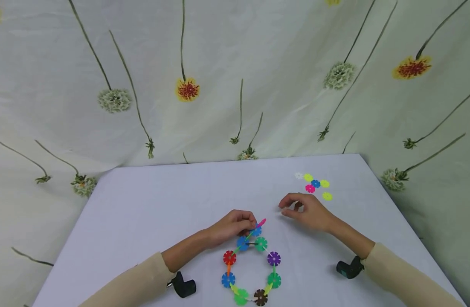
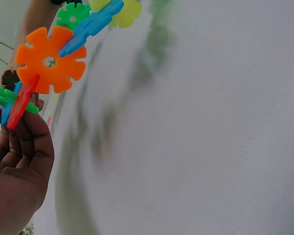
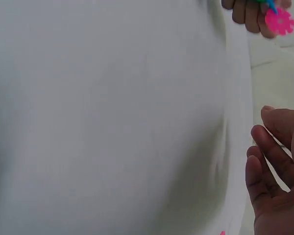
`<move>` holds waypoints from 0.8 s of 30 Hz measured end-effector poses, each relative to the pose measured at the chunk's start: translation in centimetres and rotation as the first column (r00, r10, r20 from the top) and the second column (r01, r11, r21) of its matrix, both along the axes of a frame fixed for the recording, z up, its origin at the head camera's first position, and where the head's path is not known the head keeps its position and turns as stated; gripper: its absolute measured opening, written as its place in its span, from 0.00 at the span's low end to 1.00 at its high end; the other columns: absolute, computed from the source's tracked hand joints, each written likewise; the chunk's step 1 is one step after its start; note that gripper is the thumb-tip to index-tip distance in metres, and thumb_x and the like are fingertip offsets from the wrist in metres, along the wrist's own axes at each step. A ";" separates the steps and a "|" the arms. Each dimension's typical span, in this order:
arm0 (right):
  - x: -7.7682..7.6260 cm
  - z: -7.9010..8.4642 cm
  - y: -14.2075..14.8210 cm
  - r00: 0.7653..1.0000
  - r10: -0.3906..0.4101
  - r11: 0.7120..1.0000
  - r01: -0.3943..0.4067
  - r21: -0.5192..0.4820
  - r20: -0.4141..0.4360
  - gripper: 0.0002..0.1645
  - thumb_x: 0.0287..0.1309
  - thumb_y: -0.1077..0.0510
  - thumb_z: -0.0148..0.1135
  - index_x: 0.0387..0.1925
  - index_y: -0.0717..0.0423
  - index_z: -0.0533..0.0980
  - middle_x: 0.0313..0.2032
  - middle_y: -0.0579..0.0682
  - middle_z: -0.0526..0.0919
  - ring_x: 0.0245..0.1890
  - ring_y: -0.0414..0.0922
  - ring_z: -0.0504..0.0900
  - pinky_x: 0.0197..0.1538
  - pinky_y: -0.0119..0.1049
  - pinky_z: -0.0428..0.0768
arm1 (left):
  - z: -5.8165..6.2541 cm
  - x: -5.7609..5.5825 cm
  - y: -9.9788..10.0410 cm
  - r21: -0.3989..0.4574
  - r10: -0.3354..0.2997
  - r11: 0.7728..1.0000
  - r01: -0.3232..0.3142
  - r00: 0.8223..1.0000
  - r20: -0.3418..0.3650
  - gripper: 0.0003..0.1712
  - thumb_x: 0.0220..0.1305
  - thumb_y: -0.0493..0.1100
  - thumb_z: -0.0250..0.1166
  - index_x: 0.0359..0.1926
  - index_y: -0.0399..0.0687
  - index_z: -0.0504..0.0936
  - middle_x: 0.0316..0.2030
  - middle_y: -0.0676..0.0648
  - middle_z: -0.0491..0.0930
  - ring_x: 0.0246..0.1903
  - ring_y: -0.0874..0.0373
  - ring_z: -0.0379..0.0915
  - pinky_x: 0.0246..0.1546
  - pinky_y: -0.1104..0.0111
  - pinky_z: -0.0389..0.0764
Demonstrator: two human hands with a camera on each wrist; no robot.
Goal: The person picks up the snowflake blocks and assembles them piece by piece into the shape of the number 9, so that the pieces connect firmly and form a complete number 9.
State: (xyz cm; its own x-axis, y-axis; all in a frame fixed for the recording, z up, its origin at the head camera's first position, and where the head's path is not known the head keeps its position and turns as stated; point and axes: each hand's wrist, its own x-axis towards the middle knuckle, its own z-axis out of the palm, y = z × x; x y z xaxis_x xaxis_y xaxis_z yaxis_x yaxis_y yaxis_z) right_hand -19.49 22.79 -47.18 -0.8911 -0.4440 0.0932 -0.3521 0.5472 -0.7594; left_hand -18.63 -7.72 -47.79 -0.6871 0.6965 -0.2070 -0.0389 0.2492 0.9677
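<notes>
My left hand [image 1: 233, 225] pinches the top of a ring of linked plastic snowflake discs [image 1: 229, 257], in red, blue, green, purple, brown and other colours. Past its fingertips a pink disc [image 1: 261, 223] sticks out at the end of the chain. In the left wrist view, the left hand [image 2: 19, 161] grips near a red disc [image 2: 23, 105], with an orange disc [image 2: 61, 68] linked beside it. My right hand [image 1: 309, 211] hovers to the right of the ring, fingers loosely bent. The right wrist view shows nothing between the right hand's [image 3: 279, 171] thumb and fingers.
Several loose snowflake discs, among them a yellow one [image 1: 327, 196], a pink one [image 1: 310, 188] and a white one [image 1: 298, 175], lie at the back right of the white table [image 1: 162, 192]. A flower-printed cloth [image 1: 219, 51] hangs behind it.
</notes>
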 end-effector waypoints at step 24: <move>-5.4 -0.7 7.0 0.939 -0.342 0.895 0.340 0.290 -0.044 0.20 0.67 0.55 0.73 0.52 0.65 0.81 0.43 0.59 0.82 0.45 0.52 0.78 0.47 0.39 0.78 | -0.6 0.0 -1.4 -0.025 0.032 0.999 -0.032 0.999 -0.015 0.16 0.80 0.43 0.56 0.45 0.31 0.79 0.30 0.52 0.72 0.34 0.59 0.70 0.39 0.74 0.72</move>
